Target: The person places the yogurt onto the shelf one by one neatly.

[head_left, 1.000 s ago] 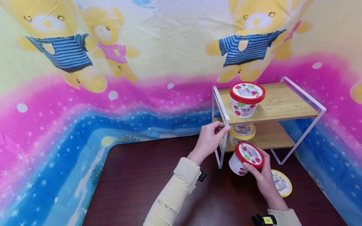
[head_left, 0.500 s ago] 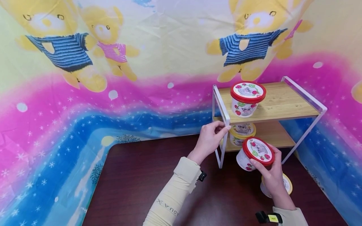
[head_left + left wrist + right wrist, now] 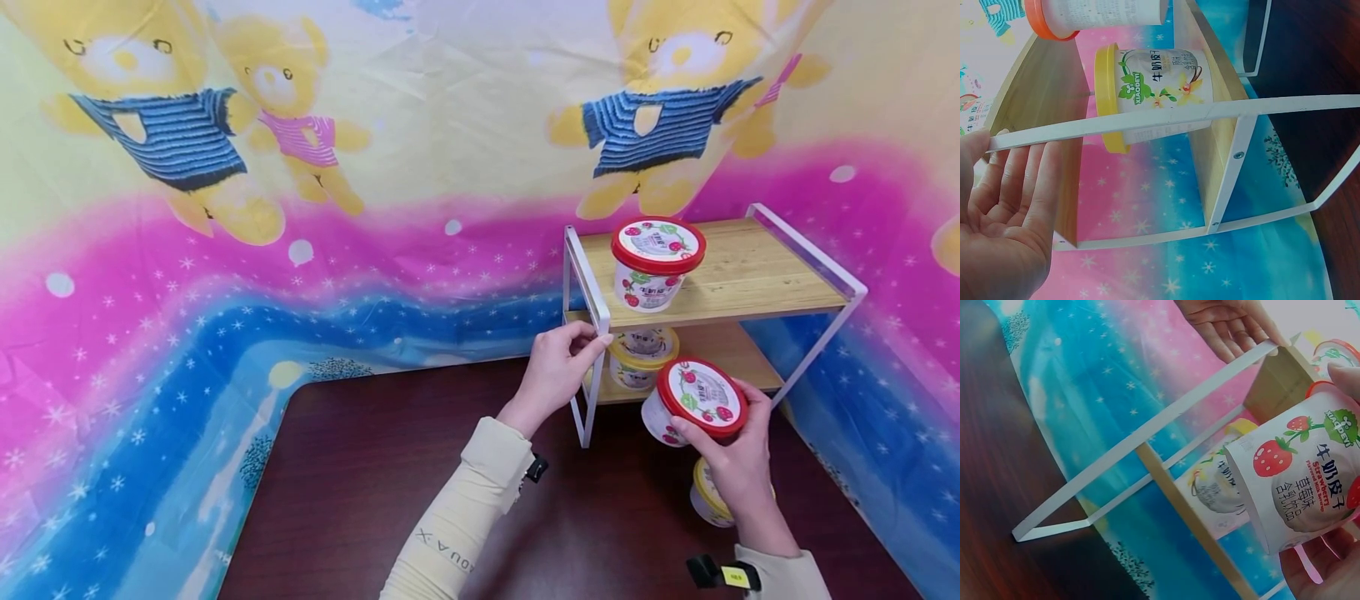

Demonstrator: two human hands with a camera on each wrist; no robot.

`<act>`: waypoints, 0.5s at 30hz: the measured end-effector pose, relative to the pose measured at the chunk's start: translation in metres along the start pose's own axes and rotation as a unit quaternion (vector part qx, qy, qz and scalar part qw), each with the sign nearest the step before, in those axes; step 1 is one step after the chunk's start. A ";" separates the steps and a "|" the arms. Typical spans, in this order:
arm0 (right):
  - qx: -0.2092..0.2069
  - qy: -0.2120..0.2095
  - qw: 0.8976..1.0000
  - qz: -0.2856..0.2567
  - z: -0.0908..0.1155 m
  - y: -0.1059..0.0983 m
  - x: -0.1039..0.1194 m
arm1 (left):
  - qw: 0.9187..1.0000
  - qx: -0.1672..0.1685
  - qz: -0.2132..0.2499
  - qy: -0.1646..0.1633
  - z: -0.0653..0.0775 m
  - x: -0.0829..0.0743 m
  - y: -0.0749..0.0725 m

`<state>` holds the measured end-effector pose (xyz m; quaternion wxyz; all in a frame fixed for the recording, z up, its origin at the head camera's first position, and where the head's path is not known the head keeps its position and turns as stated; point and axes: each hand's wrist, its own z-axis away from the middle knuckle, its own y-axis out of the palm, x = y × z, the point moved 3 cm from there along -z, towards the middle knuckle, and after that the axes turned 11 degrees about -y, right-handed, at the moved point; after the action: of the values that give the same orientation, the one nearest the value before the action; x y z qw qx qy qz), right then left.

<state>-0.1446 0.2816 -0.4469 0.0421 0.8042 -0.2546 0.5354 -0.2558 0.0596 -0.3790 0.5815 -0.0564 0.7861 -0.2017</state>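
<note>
My left hand [image 3: 553, 373] holds the white metal frame [image 3: 597, 307] of a two-tier wooden shelf [image 3: 772, 262] at its front left corner. My right hand [image 3: 742, 467] grips a red-lidded tub [image 3: 703, 395] by the lid, thumb on the near side. This tub is tilted, in front of the lower tier; the right wrist view shows strawberries printed on its white wall [image 3: 1300, 469]. Another red-lidded tub [image 3: 658, 243] stands upright on the top tier's left end. Below it, a yellow-lidded tub [image 3: 1154, 87] stands on the lower tier, partly behind the frame.
A second yellow-lidded tub [image 3: 708, 500] stands on the dark wooden table [image 3: 375, 483], partly hidden by my right hand. A patterned cloth backdrop [image 3: 450, 275] with bears and snowflakes hangs behind the table and along its sides, close behind the shelf.
My right hand has moved right and slightly up with the red-lidded tub, passing over more of the yellow-lidded tub on the table. My left hand stays on the frame.
</note>
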 end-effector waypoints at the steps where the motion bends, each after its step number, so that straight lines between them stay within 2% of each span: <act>1: -0.003 0.000 1.000 0.004 -0.001 -0.001 0.001 | 1.000 0.000 0.000 0.000 0.000 0.000 0.000; 15: -0.054 -0.023 0.998 0.015 -0.012 -0.013 0.014 | 1.000 0.002 -0.003 0.001 0.001 0.001 0.001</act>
<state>-0.1446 0.2923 -0.4271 0.0716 0.8090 -0.2958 0.5030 -0.2550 0.0596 -0.3801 0.5802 -0.0575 0.7860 -0.2054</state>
